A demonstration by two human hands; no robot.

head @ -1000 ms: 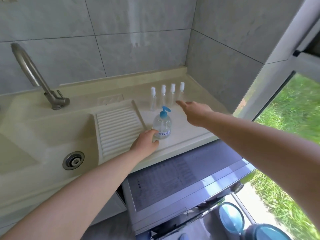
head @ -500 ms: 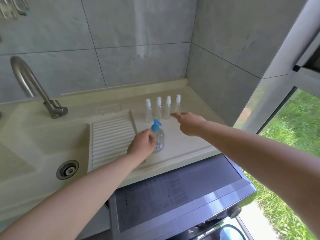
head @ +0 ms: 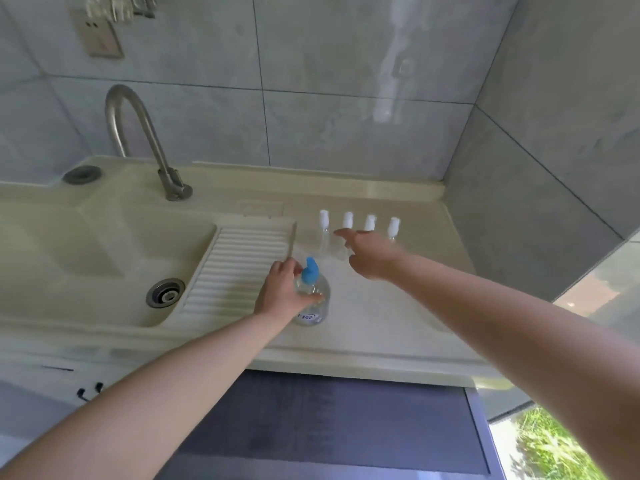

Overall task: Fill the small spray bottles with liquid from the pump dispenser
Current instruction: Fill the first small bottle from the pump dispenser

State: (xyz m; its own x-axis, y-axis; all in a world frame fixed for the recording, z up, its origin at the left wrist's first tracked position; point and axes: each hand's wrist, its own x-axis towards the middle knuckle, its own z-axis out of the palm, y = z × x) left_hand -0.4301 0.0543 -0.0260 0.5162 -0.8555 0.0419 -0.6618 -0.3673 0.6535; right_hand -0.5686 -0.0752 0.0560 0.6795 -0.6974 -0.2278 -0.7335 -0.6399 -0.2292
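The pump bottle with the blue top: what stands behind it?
Behind the pump bottle stand four small spray bottles in a row. The right hand covers the lower parts of some.

Both forearms are bare, no sleeves showing; left hand [head: 282, 289] and right hand [head: 372, 254] ungloved.

Clear plastic pump dispenser [head: 311, 299], brushed metal faucet [head: 138, 133], glossy countertop [head: 381, 327].

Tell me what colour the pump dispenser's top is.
Blue, on the pump dispenser; seen in the head view.
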